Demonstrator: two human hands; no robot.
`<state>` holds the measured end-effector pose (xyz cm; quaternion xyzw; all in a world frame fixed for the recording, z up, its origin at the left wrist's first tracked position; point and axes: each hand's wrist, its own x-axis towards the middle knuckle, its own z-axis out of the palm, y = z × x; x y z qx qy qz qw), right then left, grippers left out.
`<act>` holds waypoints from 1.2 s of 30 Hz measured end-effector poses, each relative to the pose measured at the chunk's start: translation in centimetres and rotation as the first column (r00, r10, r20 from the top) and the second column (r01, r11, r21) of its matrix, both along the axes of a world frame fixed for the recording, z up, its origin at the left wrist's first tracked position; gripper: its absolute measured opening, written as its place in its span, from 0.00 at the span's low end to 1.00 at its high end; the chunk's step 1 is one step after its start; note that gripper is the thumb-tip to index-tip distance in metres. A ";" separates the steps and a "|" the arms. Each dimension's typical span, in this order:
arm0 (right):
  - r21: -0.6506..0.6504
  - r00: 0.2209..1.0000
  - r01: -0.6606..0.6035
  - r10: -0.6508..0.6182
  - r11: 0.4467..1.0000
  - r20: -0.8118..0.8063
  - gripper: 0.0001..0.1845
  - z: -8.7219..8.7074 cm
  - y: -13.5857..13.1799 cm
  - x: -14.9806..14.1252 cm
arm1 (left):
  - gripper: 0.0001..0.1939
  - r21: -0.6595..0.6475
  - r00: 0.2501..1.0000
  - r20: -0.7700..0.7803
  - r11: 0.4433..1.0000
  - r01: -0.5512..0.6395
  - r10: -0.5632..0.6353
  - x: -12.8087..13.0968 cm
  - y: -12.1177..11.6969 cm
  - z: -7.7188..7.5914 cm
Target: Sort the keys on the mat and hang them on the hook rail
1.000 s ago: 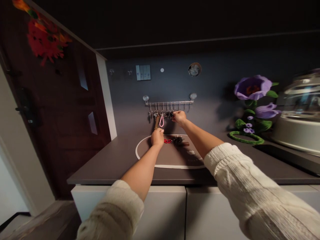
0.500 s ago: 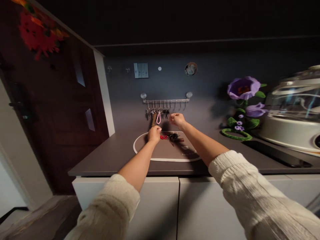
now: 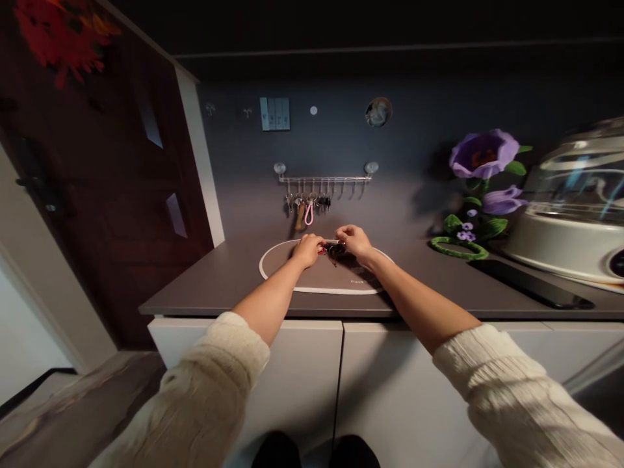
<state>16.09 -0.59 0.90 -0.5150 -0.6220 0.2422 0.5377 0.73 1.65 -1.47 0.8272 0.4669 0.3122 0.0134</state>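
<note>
A bunch of dark keys (image 3: 335, 252) lies over the mat (image 3: 322, 290), a brown one with a pale rim. At its left end is a small red piece (image 3: 321, 249). My left hand (image 3: 308, 251) has its fingers closed at that red piece. Curled fingers of my right hand (image 3: 355, 242) pinch at the right side of the bunch, near a ring. The fingertips partly cover the keys. Behind, on the wall, a clear hook rack (image 3: 325, 179) carries several key sets, a pink loop (image 3: 309, 213) and a brown strap (image 3: 299, 216).
The mat lies on a dark counter (image 3: 209, 286) above white cabinet doors (image 3: 292, 364). On the right stand a purple flower ornament (image 3: 482, 156), a black flat device (image 3: 531, 284) and a white appliance with a clear top (image 3: 565, 227). A dark door (image 3: 121, 195) is at left.
Both hands have come down to the keys on the mat. My right hand was higher, near the hanging keys. The view has tilted down, and my shoes now show.
</note>
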 end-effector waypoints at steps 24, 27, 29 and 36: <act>0.126 0.853 0.161 -0.202 0.979 0.481 0.08 -0.6 0.2 0.5 | 0.09 -0.025 0.999 0.037 0.999 -0.036 0.037 -0.8 -0.2 1.3; 0.126 0.855 0.153 -0.196 0.980 0.481 0.08 -0.6 0.2 0.4 | 0.09 -0.034 0.995 0.083 0.998 -0.046 0.048 -0.8 -0.3 1.6; 0.126 0.853 0.147 -0.190 0.981 0.486 0.08 -0.6 0.1 0.4 | 0.08 -0.027 0.992 0.122 0.999 -0.034 0.037 -0.9 -0.4 1.8; 0.124 0.852 0.116 -0.163 0.986 0.498 0.08 -0.3 -0.2 0.1 | 0.08 -0.144 0.909 0.417 0.987 0.078 -0.011 -0.9 -0.2 2.1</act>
